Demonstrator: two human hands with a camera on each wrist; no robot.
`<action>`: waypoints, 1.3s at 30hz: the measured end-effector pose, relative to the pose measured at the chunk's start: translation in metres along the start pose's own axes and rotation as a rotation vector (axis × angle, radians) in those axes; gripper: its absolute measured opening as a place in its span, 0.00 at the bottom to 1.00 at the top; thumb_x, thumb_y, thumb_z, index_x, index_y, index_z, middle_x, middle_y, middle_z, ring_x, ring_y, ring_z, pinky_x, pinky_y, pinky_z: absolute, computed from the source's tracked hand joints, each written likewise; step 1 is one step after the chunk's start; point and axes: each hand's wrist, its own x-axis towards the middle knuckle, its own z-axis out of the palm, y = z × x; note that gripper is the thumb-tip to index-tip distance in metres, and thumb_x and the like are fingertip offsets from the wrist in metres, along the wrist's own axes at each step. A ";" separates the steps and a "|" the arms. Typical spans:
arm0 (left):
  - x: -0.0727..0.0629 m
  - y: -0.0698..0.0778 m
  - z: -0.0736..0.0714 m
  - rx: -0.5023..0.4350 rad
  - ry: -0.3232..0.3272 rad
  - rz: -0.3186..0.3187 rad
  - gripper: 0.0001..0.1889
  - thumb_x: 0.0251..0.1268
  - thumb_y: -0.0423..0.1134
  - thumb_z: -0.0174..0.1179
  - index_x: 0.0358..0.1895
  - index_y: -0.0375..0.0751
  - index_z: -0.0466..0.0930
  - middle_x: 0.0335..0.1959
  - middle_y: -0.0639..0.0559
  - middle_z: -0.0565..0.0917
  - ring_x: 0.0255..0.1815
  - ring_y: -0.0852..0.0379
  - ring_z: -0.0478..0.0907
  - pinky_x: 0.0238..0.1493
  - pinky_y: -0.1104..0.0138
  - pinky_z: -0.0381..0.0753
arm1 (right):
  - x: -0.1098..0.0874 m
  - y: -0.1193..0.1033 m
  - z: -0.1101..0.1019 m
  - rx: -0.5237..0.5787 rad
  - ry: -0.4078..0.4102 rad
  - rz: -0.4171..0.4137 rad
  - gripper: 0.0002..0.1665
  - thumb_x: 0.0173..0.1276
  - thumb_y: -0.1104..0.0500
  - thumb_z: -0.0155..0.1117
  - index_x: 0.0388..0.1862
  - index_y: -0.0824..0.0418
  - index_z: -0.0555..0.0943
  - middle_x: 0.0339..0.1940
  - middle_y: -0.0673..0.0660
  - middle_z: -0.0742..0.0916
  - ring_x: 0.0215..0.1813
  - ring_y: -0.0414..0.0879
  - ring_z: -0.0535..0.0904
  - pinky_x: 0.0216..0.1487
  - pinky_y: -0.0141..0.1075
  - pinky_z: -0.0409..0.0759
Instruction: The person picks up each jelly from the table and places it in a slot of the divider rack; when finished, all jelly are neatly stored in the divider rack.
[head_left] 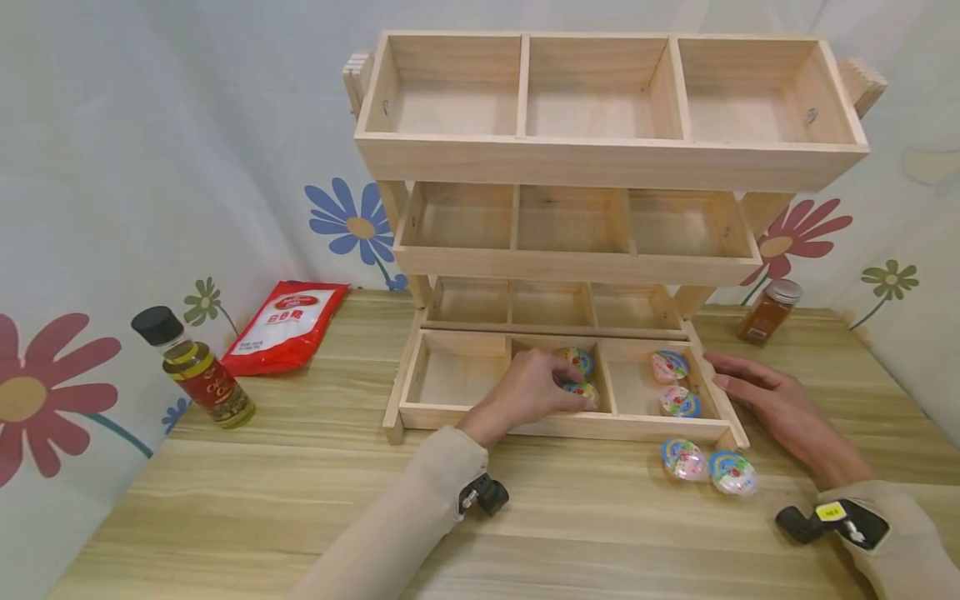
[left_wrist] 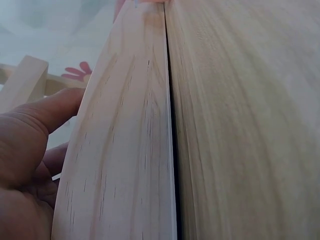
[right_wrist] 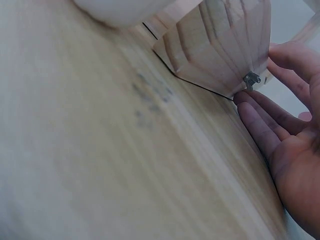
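In the lowest tray [head_left: 480, 423] of a wooden rack, my left hand [head_left: 531, 385] reaches over the front board into the middle compartment. Its thumb and fingers pinch the nearer jelly cup [head_left: 585, 395], which has a printed lid; another jelly cup [head_left: 576, 360] lies just behind it. The left wrist view shows this hand beyond the front board [left_wrist: 120, 130], with the cups hidden. My right hand [head_left: 780, 408] rests with extended fingers against the rack's right side, its fingertips touching the wood [right_wrist: 220, 45] near a metal bolt [right_wrist: 251, 79].
Two jelly cups [head_left: 670, 367] lie in the right compartment. Two more [head_left: 733, 473] stand on the table before the rack's right corner. An oil bottle [head_left: 198, 371] and a red-white packet [head_left: 288, 325] are at left; a spice jar [head_left: 770, 312] is at right. Higher trays [head_left: 611, 162] overhang.
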 end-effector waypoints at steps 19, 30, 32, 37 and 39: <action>0.003 0.001 -0.003 0.013 -0.051 -0.011 0.17 0.61 0.44 0.80 0.50 0.41 0.92 0.40 0.56 0.90 0.39 0.62 0.80 0.44 0.68 0.81 | 0.000 0.000 0.000 0.017 0.018 0.019 0.28 0.83 0.57 0.62 0.77 0.60 0.76 0.60 0.31 0.85 0.62 0.23 0.75 0.58 0.19 0.71; 0.000 0.000 -0.006 -0.011 -0.079 -0.006 0.18 0.63 0.43 0.79 0.53 0.41 0.91 0.47 0.53 0.91 0.44 0.61 0.82 0.51 0.65 0.83 | 0.000 0.000 -0.001 0.019 -0.004 0.025 0.28 0.83 0.56 0.61 0.78 0.59 0.75 0.60 0.31 0.84 0.62 0.22 0.74 0.57 0.19 0.71; -0.001 0.000 -0.008 -0.029 -0.084 -0.016 0.18 0.62 0.44 0.79 0.53 0.41 0.90 0.47 0.52 0.90 0.45 0.60 0.83 0.52 0.64 0.83 | 0.000 0.001 -0.001 0.040 -0.006 0.019 0.27 0.83 0.57 0.61 0.78 0.59 0.75 0.60 0.31 0.84 0.62 0.23 0.74 0.57 0.19 0.71; -0.002 0.002 -0.016 -0.013 -0.070 -0.010 0.19 0.63 0.43 0.79 0.54 0.39 0.90 0.49 0.50 0.90 0.49 0.57 0.84 0.54 0.63 0.84 | 0.000 0.002 0.000 0.065 -0.003 0.007 0.27 0.82 0.59 0.62 0.77 0.59 0.77 0.60 0.33 0.85 0.62 0.24 0.76 0.57 0.19 0.71; -0.003 0.004 -0.019 0.000 -0.052 -0.005 0.19 0.63 0.42 0.79 0.55 0.39 0.90 0.50 0.49 0.90 0.50 0.56 0.85 0.55 0.63 0.83 | 0.000 0.001 0.000 0.055 0.000 0.009 0.27 0.82 0.59 0.62 0.77 0.59 0.76 0.60 0.32 0.85 0.62 0.24 0.75 0.57 0.19 0.71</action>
